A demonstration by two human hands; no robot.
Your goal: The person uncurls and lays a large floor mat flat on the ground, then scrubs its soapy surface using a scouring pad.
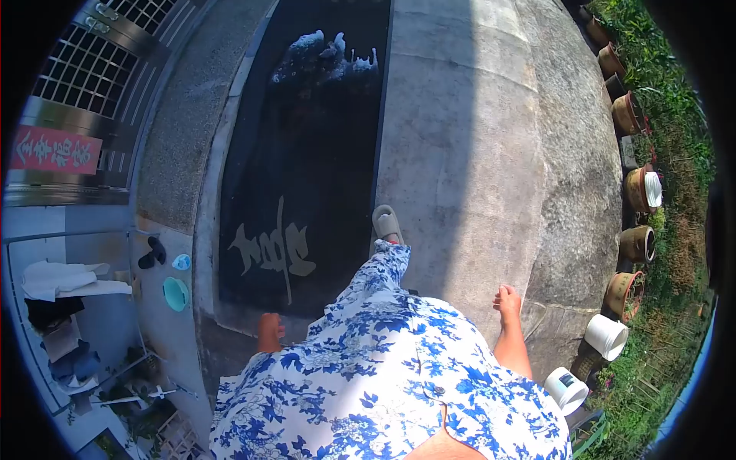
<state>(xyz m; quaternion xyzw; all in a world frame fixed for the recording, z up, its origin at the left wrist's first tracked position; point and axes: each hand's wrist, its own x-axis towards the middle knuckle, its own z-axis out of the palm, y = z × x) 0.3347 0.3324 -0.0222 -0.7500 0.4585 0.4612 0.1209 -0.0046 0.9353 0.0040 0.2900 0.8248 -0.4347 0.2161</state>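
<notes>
Hanging: right hand (507,300) half-curled, seemingly empty; left hand (270,331), cannot tell. Nearby shirt (368,368) likely light, soft; pinch by folds.

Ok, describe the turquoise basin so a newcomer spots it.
Find the long black panel on the ground. Left of it in the picture, near dark footwear, sits the turquoise basin. Its wide round shape sets it apart from the smaller blue-and-white item beside it.

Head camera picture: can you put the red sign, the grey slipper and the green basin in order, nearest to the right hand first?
From the right hand:
1. Grey slipper: ahead, to the left.
2. Green basin: well over to the left.
3. Red sign: farthest left, near the picture's edge.
</notes>
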